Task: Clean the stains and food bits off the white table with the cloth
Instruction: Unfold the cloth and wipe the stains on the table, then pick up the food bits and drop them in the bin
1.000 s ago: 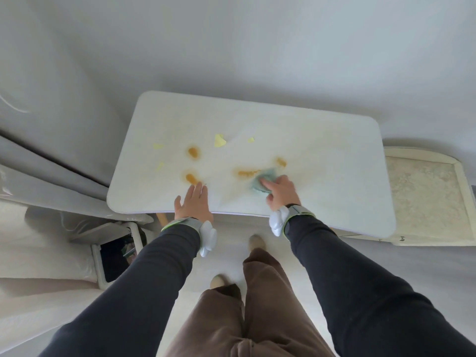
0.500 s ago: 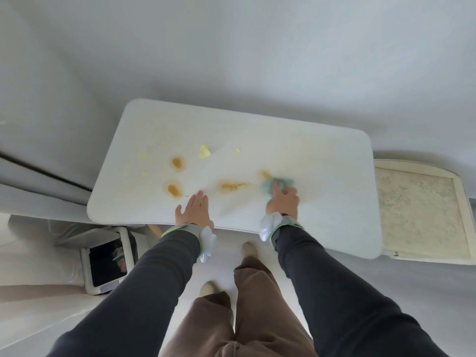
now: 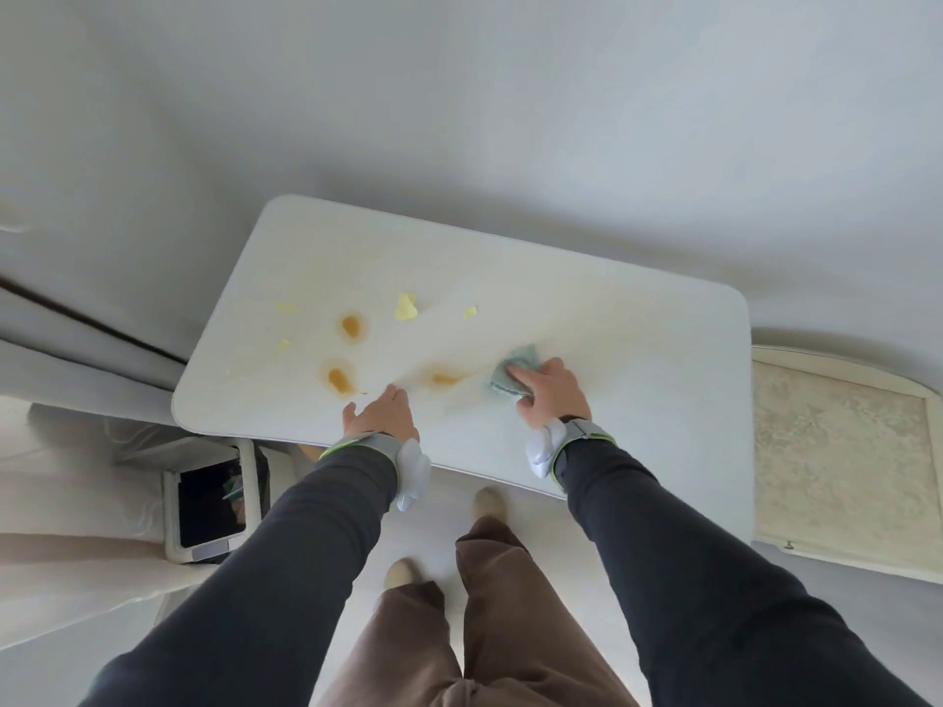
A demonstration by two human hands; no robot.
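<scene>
A white table (image 3: 612, 318) carries three orange-brown stains, one at the upper left (image 3: 351, 326), one lower left (image 3: 339, 378) and a smeared one (image 3: 445, 379) in the middle. Yellow food bits lie above them, the biggest (image 3: 405, 307) next to a small one (image 3: 470, 311), with two paler bits (image 3: 286, 307) at the left. My right hand (image 3: 548, 395) presses a crumpled teal cloth (image 3: 513, 372) onto the tabletop just right of the smeared stain. Flat on the table near its front edge rests my left hand (image 3: 380, 415), holding nothing, fingers apart.
A small bin with a dark opening (image 3: 209, 497) stands on the floor under the table's left front corner. A cream tray-like surface (image 3: 837, 461) adjoins the table's right end. My legs and feet (image 3: 490, 502) are below the front edge.
The right hand with the cloth has rubbed over the stain that lay at the right of the smear; that stain no longer shows. The left hand stays flat on the table.
</scene>
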